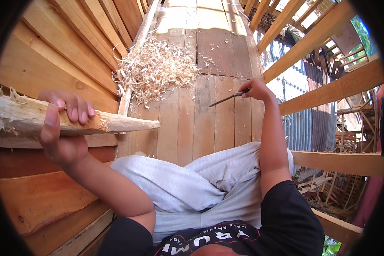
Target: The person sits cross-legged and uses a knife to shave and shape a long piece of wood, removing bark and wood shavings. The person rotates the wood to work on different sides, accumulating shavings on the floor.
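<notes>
A pale, rough-hewn wooden pole (128,123) comes in from the left edge and tapers to a blunt point near the middle left. My left hand (66,126) is wrapped round it, thumb on the near side and fingers over the top. Loose fibres stick up from its surface by the left edge. Out to the right, over the floor, my right hand (257,90) is closed on the dark handle of a slim knife (222,101). The blade points left and slightly toward me, well apart from the pole.
Curly wood shavings (158,68) are heaped on the plank floor (185,128) ahead. Stacked boards (42,196) line the left side. Wooden rails (337,86) run along the right, with corrugated metal sheets (307,102) beyond. My legs in grey trousers (192,183) are crossed below.
</notes>
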`<control>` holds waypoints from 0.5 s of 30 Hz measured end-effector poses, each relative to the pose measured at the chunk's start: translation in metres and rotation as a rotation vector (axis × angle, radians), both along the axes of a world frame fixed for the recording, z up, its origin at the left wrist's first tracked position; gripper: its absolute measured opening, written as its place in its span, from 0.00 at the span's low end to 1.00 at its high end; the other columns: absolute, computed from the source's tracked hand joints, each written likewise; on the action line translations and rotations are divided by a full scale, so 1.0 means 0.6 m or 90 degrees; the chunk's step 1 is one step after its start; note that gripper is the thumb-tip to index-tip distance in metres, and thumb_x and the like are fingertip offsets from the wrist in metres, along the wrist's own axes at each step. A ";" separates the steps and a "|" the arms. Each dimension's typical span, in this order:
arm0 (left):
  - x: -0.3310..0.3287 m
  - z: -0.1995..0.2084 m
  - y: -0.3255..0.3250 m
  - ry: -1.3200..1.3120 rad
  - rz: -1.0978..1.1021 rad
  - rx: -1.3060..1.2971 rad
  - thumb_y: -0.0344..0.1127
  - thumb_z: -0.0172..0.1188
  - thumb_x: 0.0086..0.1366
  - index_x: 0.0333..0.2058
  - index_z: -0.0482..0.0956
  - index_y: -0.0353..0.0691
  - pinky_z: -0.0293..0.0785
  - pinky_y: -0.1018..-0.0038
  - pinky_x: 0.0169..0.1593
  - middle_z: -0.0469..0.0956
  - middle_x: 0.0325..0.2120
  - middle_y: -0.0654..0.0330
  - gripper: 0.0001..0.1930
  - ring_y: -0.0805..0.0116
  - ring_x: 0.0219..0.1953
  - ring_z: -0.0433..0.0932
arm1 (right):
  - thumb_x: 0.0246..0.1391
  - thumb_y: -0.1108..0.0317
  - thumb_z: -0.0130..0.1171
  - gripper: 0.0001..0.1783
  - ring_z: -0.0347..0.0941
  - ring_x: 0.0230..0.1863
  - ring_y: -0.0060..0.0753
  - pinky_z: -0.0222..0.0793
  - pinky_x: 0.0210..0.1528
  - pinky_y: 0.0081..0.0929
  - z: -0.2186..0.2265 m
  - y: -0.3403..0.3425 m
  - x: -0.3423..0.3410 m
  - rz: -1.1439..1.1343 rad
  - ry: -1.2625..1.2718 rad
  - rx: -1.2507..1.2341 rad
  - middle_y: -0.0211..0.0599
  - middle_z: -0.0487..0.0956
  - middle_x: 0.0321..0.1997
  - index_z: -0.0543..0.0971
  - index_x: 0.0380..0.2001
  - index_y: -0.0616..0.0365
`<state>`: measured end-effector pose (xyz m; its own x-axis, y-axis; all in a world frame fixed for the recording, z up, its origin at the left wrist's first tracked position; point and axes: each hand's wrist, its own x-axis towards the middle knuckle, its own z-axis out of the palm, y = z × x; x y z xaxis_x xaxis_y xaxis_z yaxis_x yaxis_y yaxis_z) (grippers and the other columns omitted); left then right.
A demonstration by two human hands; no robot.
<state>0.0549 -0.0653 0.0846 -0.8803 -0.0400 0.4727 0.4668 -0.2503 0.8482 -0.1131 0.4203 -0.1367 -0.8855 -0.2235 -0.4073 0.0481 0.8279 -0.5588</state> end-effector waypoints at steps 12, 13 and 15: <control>-0.001 0.002 0.012 -0.012 0.068 0.017 0.42 0.54 0.61 0.34 0.66 0.41 0.65 0.69 0.35 0.64 0.22 0.61 0.11 0.71 0.24 0.63 | 0.46 0.72 0.68 0.15 0.80 0.42 0.35 0.73 0.44 0.32 -0.010 -0.117 0.007 0.117 -0.028 -0.052 0.39 0.84 0.40 0.85 0.40 0.50; 0.000 0.002 0.012 -0.011 0.072 0.014 0.42 0.54 0.61 0.34 0.66 0.41 0.65 0.69 0.35 0.64 0.22 0.61 0.11 0.71 0.24 0.63 | 0.46 0.75 0.67 0.15 0.79 0.34 0.34 0.73 0.41 0.28 -0.022 -0.129 0.017 0.189 -0.029 -0.069 0.43 0.84 0.34 0.84 0.41 0.56; -0.003 0.002 0.016 -0.011 0.076 0.015 0.42 0.54 0.61 0.34 0.66 0.41 0.65 0.69 0.34 0.64 0.22 0.61 0.11 0.71 0.24 0.63 | 0.46 0.75 0.67 0.15 0.79 0.36 0.34 0.73 0.42 0.29 -0.041 -0.134 0.020 0.145 0.050 -0.038 0.43 0.84 0.33 0.84 0.40 0.56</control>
